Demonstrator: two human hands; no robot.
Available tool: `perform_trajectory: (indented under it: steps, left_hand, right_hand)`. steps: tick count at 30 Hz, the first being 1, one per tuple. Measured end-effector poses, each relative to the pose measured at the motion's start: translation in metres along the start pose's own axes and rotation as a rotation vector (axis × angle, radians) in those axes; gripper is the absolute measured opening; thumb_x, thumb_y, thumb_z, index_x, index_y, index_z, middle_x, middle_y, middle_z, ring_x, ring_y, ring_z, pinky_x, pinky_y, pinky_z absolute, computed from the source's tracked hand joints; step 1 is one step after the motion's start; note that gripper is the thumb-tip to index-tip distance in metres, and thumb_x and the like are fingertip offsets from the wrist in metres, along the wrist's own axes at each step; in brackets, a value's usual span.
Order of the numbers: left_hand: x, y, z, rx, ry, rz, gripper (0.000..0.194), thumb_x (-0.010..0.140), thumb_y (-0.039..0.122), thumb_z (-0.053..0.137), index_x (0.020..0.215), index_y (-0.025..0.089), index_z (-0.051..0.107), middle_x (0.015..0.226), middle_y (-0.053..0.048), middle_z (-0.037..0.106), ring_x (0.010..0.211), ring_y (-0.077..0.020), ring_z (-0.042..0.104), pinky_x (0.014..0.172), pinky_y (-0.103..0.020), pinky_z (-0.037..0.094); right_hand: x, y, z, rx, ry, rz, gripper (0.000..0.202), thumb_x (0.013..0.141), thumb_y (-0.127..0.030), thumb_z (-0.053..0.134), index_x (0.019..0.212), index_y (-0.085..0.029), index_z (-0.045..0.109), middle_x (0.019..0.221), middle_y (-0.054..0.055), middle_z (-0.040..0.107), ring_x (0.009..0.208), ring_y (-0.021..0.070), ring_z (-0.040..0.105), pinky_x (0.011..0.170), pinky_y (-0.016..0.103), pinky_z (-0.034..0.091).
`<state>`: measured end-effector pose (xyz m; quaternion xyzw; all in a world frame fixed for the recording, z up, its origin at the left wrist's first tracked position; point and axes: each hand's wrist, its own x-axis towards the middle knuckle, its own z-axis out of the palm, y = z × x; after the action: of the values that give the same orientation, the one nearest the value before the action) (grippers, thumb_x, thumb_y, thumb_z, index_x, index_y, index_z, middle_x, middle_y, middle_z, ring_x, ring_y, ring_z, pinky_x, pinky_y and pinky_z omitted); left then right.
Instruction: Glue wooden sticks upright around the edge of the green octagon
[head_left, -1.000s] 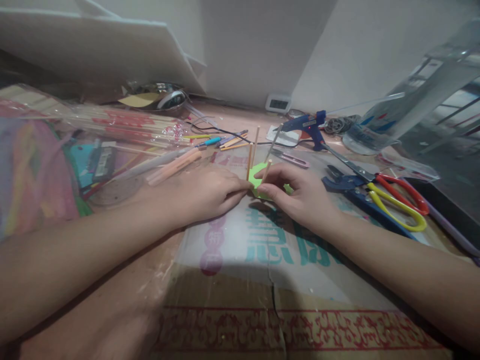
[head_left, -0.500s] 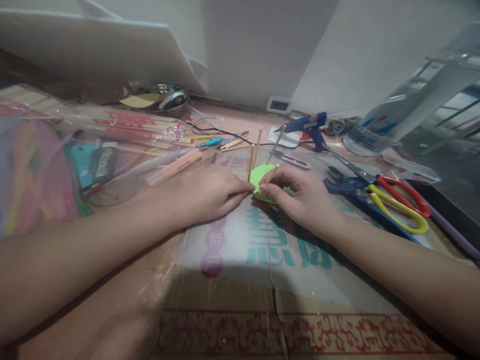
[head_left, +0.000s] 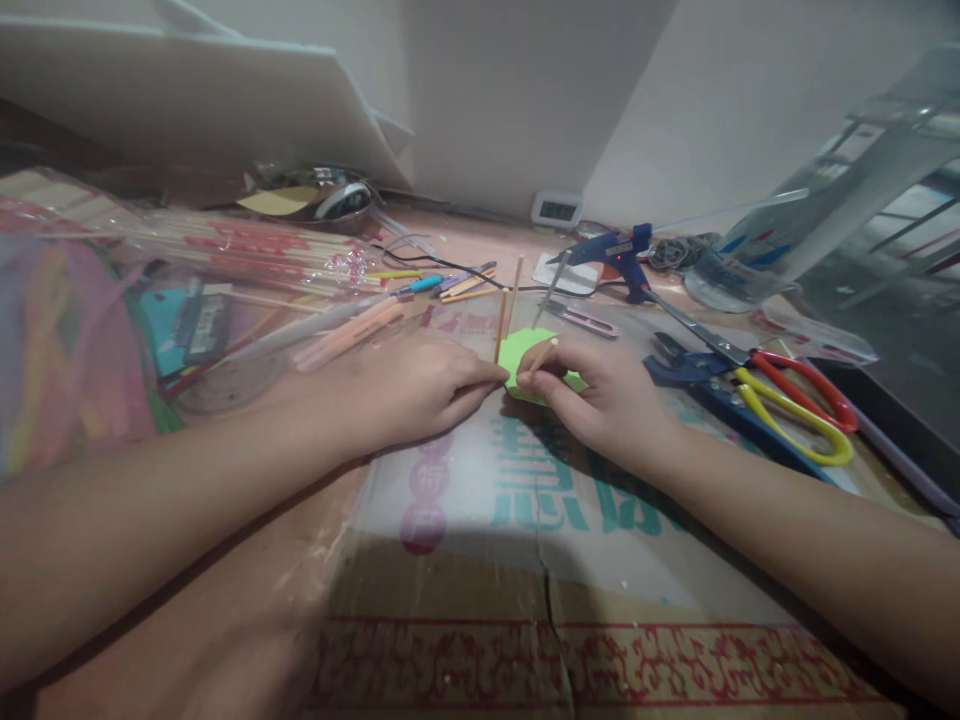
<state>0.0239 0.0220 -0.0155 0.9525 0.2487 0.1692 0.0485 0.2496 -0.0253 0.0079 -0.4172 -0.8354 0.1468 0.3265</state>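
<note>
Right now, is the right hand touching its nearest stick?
Touching: the head view shows the right hand pinching the nearest stick, its top end sticking out.

Sticks (head_left: 500, 330) on base (head_left: 523, 349), glue gun (head_left: 630, 258) behind, scissors (head_left: 742, 355) right; bagged skewers (head_left: 255, 246) left

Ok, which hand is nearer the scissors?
Right. The right hand, pinching a stick, is left of the scissors; the left hand is farther left, at the left edge of the green piece.

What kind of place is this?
It looks like a place for making crafts: there's a glue gun, scissors, and a green piece with sticks at its edge.
</note>
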Motion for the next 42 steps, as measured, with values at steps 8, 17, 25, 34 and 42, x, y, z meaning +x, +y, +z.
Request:
perform_trajectory:
  steps: [8,17,25,34,42]
  left_hand:
    - [0.000,0.000,0.000,0.010,-0.005,0.009,0.028,0.102,0.030,0.048,0.115,0.026,0.072,0.100,-0.004,0.079,0.087,-0.0216,0.071,0.076,-0.033,0.047]
    - [0.001,0.001,-0.003,0.030,-0.017,0.018,0.028,0.102,0.030,0.048,0.114,0.025,0.073,0.097,-0.004,0.079,0.083,-0.0207,0.071,0.072,-0.033,0.045]
    - [0.000,0.000,-0.002,0.032,-0.001,0.017,0.028,0.101,0.030,0.049,0.114,0.026,0.073,0.096,-0.004,0.079,0.081,-0.0202,0.071,0.072,-0.032,0.046]
    - [-0.001,-0.001,0.001,0.013,0.003,0.009,0.030,0.103,0.032,0.047,0.115,0.024,0.073,0.099,-0.005,0.078,0.090,-0.0219,0.071,0.079,-0.034,0.048]
    - [-0.001,0.002,-0.001,0.034,0.031,0.003,0.030,0.102,0.030,0.049,0.119,0.026,0.073,0.094,-0.005,0.079,0.085,-0.0208,0.072,0.078,-0.034,0.049]
  right_hand:
    - [0.003,0.002,0.001,-0.036,-0.021,-0.020,0.018,0.096,-0.022,0.054,0.081,-0.020,0.064,0.078,0.003,0.072,0.070,0.0176,0.064,0.066,0.029,0.045]
    - [0.004,0.002,-0.002,-0.058,-0.051,-0.029,0.018,0.096,-0.022,0.053,0.083,-0.020,0.064,0.078,0.003,0.071,0.071,0.0173,0.063,0.066,0.028,0.045]
    - [0.004,0.002,-0.001,-0.045,-0.042,-0.004,0.017,0.096,-0.024,0.055,0.084,-0.020,0.065,0.079,0.004,0.072,0.072,0.0180,0.065,0.067,0.029,0.046]
    - [-0.002,0.002,0.002,-0.026,0.048,0.003,0.012,0.095,-0.028,0.060,0.101,-0.020,0.067,0.076,0.001,0.071,0.067,0.0166,0.063,0.063,0.029,0.047]
    - [-0.008,0.000,-0.005,0.006,0.253,-0.104,0.043,0.101,-0.024,0.049,0.143,-0.031,0.046,0.082,-0.001,0.064,0.067,0.0176,0.057,0.067,0.034,0.050]
